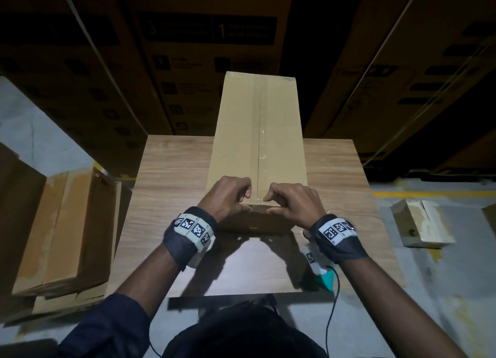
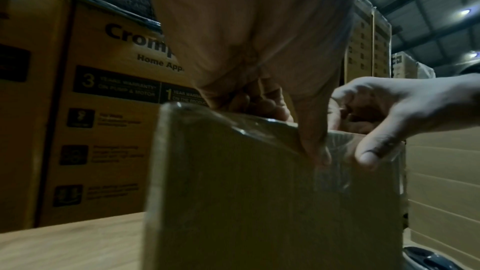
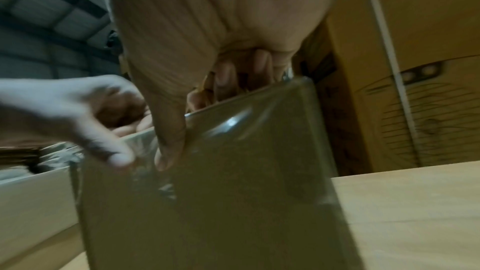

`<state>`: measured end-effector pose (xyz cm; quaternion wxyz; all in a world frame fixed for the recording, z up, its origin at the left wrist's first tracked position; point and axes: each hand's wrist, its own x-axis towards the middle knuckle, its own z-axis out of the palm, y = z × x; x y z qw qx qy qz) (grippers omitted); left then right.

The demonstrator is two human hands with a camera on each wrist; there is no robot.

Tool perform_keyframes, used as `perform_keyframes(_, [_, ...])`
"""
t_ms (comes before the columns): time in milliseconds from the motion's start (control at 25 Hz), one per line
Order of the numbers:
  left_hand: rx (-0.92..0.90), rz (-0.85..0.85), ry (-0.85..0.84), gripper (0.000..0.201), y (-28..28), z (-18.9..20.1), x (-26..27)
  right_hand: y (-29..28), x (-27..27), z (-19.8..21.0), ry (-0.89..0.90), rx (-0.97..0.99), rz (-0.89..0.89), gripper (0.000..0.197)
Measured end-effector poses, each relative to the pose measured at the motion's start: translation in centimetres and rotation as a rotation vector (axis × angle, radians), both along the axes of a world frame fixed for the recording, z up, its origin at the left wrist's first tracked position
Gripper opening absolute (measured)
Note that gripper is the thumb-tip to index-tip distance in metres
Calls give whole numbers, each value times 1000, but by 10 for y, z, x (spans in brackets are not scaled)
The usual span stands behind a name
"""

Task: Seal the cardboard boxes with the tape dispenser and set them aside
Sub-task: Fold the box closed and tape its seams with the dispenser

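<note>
Two hands, left hand [image 1: 228, 196] / right hand [image 1: 292, 204] | fingers curled, pressing one cardboard box [image 1: 257, 132] | one table [image 1: 166, 185]

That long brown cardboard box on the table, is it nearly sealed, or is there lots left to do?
Nearly. Clear tape already runs down the top seam of the long brown cardboard box. In hand: the left hand and right hand press the tape end over its near edge with their thumbs. Left: setting it aside, perhaps with the taped boxes on the floor. No tape dispenser is clearly visible.
</note>
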<state>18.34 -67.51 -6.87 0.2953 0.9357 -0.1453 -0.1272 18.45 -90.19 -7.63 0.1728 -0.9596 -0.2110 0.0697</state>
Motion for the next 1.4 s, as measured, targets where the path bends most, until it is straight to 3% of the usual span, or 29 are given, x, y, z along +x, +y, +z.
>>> perform_keyframes(280, [208, 2, -146, 46, 53, 1, -6, -49, 0, 1, -11, -79, -54, 43])
perform_keyframes(480, [55, -65, -57, 46, 75, -7, -1, -67, 10, -4, 198, 74, 14, 47])
perform_keyframes(640, [-13, -83, 10, 47, 83, -13, 7, -70, 19, -9, 266, 68, 71, 50])
perform_keyframes(800, [-113, -28, 1, 47, 85, -23, 6, -71, 17, -18, 238, 73, 52, 54])
perform_keyframes(1000, [-192, 23, -38, 50, 78, -23, -1, -59, -10, -14, 32, 93, -27, 50])
perform_keyframes(1120, [-296, 120, -137, 51, 71, -23, -12, -55, -25, -17, -98, 354, -223, 59])
perform_keyframes(1240, [-617, 500, -110, 55, 64, -33, -20, -50, -23, -15, -114, 696, -569, 60])
perform_keyframes(1320, [-817, 719, 95, 78, 59, -39, -18, -42, -14, -16, 144, 887, -775, 68])
perform_keyframes(1400, [-879, 805, 350, 91, 54, -38, -11, -30, -3, -21, 498, 1025, -895, 82])
